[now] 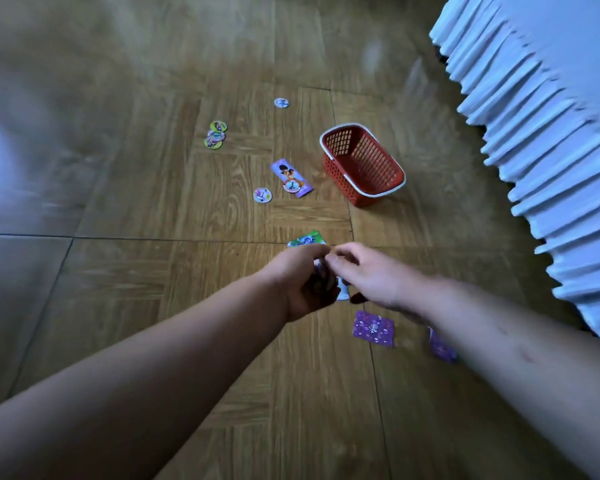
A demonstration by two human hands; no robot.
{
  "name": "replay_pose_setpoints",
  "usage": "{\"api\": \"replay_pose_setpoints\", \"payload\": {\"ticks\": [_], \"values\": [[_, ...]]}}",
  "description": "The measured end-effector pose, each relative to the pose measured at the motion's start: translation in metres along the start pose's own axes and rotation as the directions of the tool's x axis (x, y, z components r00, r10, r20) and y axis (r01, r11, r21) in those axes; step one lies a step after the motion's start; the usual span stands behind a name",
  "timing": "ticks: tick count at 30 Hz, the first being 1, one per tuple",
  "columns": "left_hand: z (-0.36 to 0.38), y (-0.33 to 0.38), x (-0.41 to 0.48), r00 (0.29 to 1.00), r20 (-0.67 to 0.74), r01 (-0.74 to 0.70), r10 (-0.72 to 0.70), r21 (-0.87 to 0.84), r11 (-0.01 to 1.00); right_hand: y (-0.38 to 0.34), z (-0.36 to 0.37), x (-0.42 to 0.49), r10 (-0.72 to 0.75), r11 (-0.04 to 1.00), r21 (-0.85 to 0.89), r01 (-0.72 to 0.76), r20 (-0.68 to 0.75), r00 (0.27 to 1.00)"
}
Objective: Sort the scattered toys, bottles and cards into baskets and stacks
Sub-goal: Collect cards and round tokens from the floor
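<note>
My left hand (303,282) and my right hand (368,277) meet over the wooden floor, both curled round a small bundle of cards (342,291) that is mostly hidden between them. A green card (307,239) lies just beyond my fingers. Two purple cards lie face down nearer me: one (373,329) below my right hand, the other (440,348) partly under my right forearm. Further off lie a long purple card (291,177) with a round disc (291,186) on it, and a single disc (262,195). An empty red basket (362,162) stands beyond, to the right.
Three overlapping round discs (215,135) lie further out on the left and one more disc (281,103) sits far back. A pale blue pleated bed skirt (548,140) fills the right side.
</note>
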State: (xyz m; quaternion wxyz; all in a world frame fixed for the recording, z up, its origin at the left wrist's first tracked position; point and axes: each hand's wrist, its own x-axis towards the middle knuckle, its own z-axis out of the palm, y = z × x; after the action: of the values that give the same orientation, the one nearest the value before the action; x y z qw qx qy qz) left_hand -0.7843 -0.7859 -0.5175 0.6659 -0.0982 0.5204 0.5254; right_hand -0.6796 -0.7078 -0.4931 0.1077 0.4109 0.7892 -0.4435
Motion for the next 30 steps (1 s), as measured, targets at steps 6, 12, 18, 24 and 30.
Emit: {"api": "replay_pose_setpoints", "payload": {"ticks": [6,12,18,24,30], "values": [[0.002,0.023,-0.038,0.99,-0.116,-0.079,0.081,0.017,0.997,-0.023,-0.092,-0.017,-0.062,0.804,-0.591,0.07,0.034,0.997],[-0.006,0.015,-0.016,0.985,-0.165,-0.037,0.039,0.016,0.999,0.007,-0.114,0.005,-0.034,0.603,-0.784,0.15,0.163,0.986],[-0.015,0.007,0.022,0.96,-0.279,-0.012,0.008,-0.014,1.0,0.085,-0.06,0.086,-0.082,0.592,-0.757,0.278,0.286,0.955],[-0.034,-0.01,0.053,0.915,-0.399,-0.004,-0.058,-0.153,0.988,0.12,0.019,0.148,-0.189,0.635,-0.696,0.336,0.281,0.941],[-0.045,-0.013,0.072,0.906,-0.418,-0.066,-0.066,-0.293,0.954,0.101,0.012,0.206,-0.285,0.437,-0.758,0.484,0.394,0.874]]}}
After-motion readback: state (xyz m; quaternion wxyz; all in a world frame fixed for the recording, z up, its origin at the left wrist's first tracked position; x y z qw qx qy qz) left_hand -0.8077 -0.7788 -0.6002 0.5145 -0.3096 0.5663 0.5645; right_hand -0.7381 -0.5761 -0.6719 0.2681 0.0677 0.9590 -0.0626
